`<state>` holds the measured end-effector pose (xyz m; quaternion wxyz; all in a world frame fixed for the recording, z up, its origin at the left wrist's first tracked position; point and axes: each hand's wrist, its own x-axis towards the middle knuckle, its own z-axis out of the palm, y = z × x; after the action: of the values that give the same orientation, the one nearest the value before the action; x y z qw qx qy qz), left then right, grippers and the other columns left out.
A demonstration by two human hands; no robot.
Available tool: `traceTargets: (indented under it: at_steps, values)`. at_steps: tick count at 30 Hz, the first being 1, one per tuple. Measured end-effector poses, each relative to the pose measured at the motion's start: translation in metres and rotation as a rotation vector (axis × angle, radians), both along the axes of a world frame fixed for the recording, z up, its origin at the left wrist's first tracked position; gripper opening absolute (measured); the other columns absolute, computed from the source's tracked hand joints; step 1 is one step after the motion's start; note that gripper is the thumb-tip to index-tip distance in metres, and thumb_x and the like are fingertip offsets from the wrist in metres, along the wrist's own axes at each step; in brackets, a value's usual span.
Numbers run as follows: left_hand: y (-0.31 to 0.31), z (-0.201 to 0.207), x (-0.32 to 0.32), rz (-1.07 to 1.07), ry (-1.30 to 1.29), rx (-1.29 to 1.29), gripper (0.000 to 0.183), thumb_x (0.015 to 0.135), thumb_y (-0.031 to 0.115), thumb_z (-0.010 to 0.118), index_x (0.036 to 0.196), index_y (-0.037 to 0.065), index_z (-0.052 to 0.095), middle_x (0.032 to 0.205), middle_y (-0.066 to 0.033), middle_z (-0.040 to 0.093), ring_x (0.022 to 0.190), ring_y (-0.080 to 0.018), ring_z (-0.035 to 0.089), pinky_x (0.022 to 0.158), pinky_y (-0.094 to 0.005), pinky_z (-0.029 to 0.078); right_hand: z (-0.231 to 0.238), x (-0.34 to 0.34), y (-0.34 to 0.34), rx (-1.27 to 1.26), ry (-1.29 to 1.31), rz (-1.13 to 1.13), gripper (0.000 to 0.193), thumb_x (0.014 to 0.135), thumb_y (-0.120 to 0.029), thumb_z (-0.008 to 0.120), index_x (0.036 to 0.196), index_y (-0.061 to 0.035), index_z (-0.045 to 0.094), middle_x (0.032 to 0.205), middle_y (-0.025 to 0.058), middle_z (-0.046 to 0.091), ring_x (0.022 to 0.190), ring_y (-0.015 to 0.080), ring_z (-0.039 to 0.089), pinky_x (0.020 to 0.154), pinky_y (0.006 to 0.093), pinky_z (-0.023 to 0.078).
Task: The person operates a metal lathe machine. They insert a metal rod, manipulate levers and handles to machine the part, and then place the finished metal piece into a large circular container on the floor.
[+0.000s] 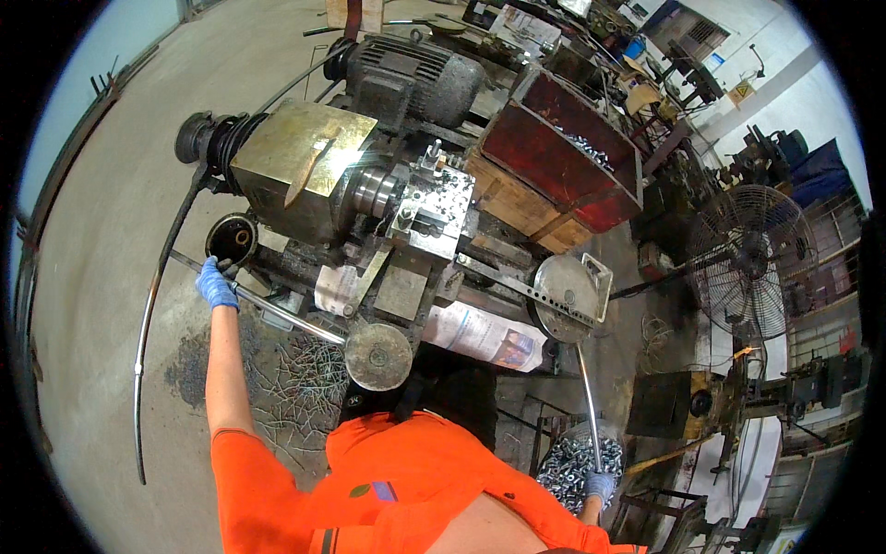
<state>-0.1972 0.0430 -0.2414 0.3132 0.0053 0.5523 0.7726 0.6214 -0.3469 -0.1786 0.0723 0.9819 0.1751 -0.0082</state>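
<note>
- Left hand (218, 284) grips the steel lever (291, 316), its long axis slanting down-right toward the disc (378, 357).
- Right hand (600, 486) clasps the near end of the right-side rod (588, 397).

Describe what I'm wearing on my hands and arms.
Your left hand wears a light-blue glove, and your right hand a matching one. The left sleeve is bright orange and short, leaving the left forearm bare. The right sleeve is orange too.
</note>
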Motion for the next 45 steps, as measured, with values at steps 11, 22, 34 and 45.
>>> traceTargets:
  at_steps: [11,22,34,45]
  values:
    - [0.001,0.001,0.000,0.035,0.011,-0.038,0.018,0.080,0.012,0.057,0.087,-0.003,0.052,0.069,-0.0179,0.062,0.044,-0.0238,0.057,0.040,-0.0309,0.050,0.007,-0.012,0.002,0.052,0.018,-0.005,0.033,0.060,-0.025,0.067,0.082,-0.0002,0.064,0.082,0.0240,0.062,0.078,0.0374,0.061,0.070,0.0421,0.048]
    - [0.000,0.001,0.000,0.021,0.001,-0.018,0.017,0.080,0.011,0.056,0.087,-0.004,0.052,0.068,-0.0171,0.062,0.045,-0.0240,0.058,0.040,-0.0310,0.051,0.003,-0.009,0.003,-0.043,0.012,-0.078,0.037,0.064,-0.031,0.065,0.085,0.0001,0.065,0.086,0.0239,0.063,0.085,0.0362,0.061,0.075,0.0410,0.049]
    - [0.001,-0.001,-0.004,0.019,0.004,-0.007,0.017,0.080,0.013,0.055,0.083,-0.003,0.055,0.065,-0.0164,0.061,0.043,-0.0241,0.056,0.042,-0.0328,0.051,0.009,-0.061,0.094,0.219,-0.122,0.313,0.036,0.069,-0.042,0.061,0.089,-0.0120,0.066,0.089,0.0192,0.063,0.083,0.0333,0.061,0.072,0.0431,0.047]
    - [-0.004,0.009,0.010,0.071,0.049,-0.102,0.012,0.080,0.012,0.054,0.080,-0.001,0.053,0.062,-0.0146,0.059,0.041,-0.0221,0.053,0.037,-0.0304,0.047,0.010,0.045,0.219,-0.126,-0.162,0.447,0.042,0.079,-0.046,0.049,0.094,-0.0117,0.067,0.102,0.0151,0.061,0.105,0.0357,0.050,0.093,0.0503,0.032]
